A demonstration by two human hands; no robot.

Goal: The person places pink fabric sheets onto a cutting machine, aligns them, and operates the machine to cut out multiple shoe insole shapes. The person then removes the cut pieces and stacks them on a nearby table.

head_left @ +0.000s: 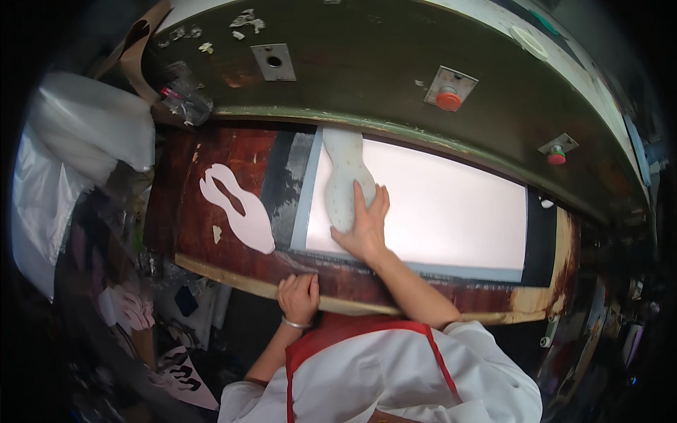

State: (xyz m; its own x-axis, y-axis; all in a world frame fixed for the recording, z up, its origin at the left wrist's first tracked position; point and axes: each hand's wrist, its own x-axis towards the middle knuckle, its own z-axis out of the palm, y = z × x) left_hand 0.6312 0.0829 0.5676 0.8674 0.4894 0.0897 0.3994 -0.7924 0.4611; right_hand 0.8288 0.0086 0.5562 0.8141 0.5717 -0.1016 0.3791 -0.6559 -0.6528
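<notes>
My right hand [366,229] lies on a pale grey, sole-shaped template [345,180]. Its thumb is at the near end, the index finger is stretched along the top, and the other fingers are around the right edge. Underneath is a pale pinkish-white sheet [451,204] on a blue-grey board [458,271]. The template's far end reaches the green machine beam. My left hand [299,297], with a bracelet at the wrist, rests at the table's near edge with fingers curled; its palm is hidden. A pale pink, sole-shaped cut piece [250,224] with a long slot lies left of the board.
The green beam [352,84] spans the far side, carrying red push buttons [448,99]. The reddish-brown tabletop [197,233] has a worn wooden edge [233,278]. Clear plastic bags [92,127] hang at left. Below them lie pink pieces [130,307] and a cut-out offcut [194,388].
</notes>
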